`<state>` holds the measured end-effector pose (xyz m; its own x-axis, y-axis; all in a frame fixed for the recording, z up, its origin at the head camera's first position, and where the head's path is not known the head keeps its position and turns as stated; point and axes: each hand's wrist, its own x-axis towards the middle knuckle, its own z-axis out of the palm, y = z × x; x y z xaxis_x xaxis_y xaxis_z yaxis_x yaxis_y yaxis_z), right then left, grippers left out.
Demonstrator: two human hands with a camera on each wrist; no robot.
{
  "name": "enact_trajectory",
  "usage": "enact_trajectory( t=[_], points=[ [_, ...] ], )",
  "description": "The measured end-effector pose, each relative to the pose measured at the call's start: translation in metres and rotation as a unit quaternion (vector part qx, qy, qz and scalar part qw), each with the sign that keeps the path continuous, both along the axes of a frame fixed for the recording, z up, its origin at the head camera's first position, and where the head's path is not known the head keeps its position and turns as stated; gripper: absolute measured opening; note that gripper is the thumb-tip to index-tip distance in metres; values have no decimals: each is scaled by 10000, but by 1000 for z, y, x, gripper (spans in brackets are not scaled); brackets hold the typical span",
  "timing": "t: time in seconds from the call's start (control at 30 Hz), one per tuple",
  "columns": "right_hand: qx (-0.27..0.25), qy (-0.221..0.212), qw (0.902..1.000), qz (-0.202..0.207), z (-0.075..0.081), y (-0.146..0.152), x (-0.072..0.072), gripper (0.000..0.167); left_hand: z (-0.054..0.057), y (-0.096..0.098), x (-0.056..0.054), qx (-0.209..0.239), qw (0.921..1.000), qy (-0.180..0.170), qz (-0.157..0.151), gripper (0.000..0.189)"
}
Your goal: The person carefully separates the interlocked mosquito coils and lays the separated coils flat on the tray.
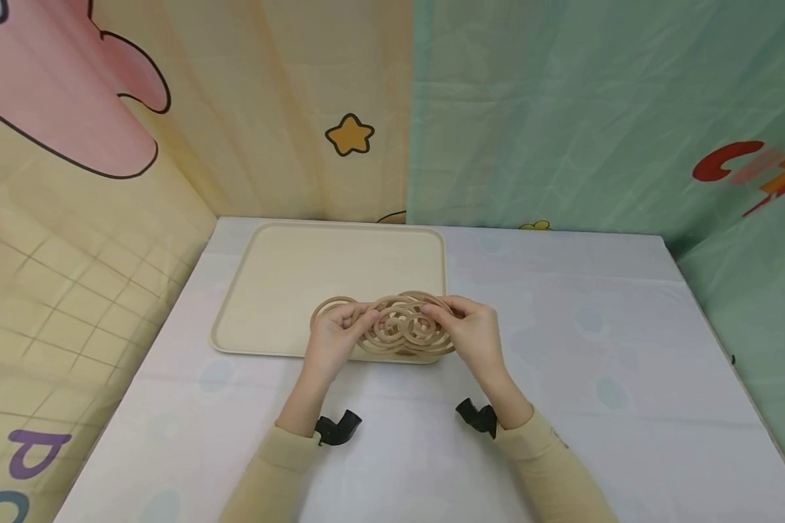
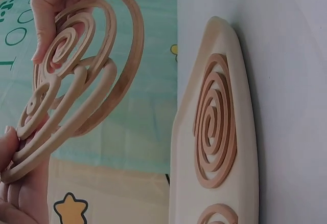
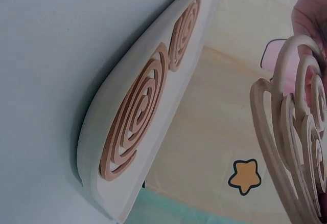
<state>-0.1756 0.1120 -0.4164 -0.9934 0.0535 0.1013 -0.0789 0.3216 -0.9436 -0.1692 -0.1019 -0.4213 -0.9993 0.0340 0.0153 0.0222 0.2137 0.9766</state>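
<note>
Both hands hold a tan openwork piece of joined flat spirals (image 1: 402, 328) up above the near edge of the tray. At its left side, my left hand (image 1: 332, 335) pinches it between thumb and fingers. My right hand (image 1: 476, 333) grips the opposite side, thumb on the front face. Seen in the left wrist view, the piece (image 2: 134, 35) is tilted, with a darker outer loop behind paler coils. Brown spirals (image 3: 139, 116) lie flat in the tray below, partly hidden by the hands in the head view.
The cream tray (image 1: 340, 254) has a low raised rim and rests at the back left of the pale, spotted tablecloth (image 1: 595, 349). Printed curtains (image 1: 543, 109) stand close behind and at the sides. Black wrist mounts (image 1: 339, 428) jut inward below the hands.
</note>
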Motion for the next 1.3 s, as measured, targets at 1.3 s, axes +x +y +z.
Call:
enact_trajectory(
  t=[1.3],
  points=[
    [176, -27, 9987, 482, 2, -2, -7, 20, 7, 9, -4, -843, 9963, 148, 92, 18]
  ],
)
